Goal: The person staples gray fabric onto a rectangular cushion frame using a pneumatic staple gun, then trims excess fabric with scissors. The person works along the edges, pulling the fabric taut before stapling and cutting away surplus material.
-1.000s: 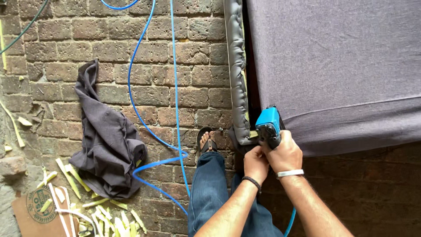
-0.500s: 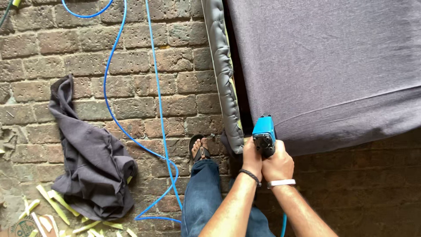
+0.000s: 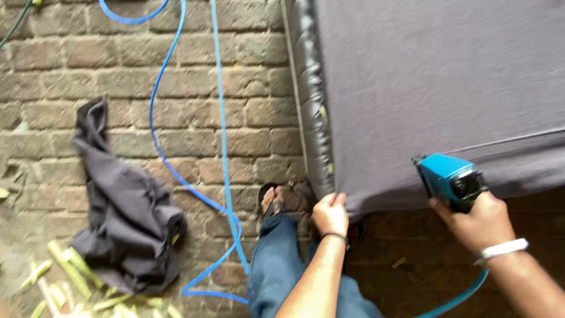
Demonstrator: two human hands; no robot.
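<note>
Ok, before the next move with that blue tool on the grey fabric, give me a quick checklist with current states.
1. Left hand grips the grey fabric at its corner: ok.
2. Right hand holds the blue tool: ok.
3. Tool nose seated on the fabric edge: cannot tell.
4. Left hand apart from the tool: ok.
5. Blue hose lies loose on the brick floor by the sandalled foot: not ok.

Two hands [image 3: 331, 215], one blue staple gun [image 3: 450, 179], one grey cloth heap [image 3: 126, 206], two blue hoses [image 3: 220, 118]
</note>
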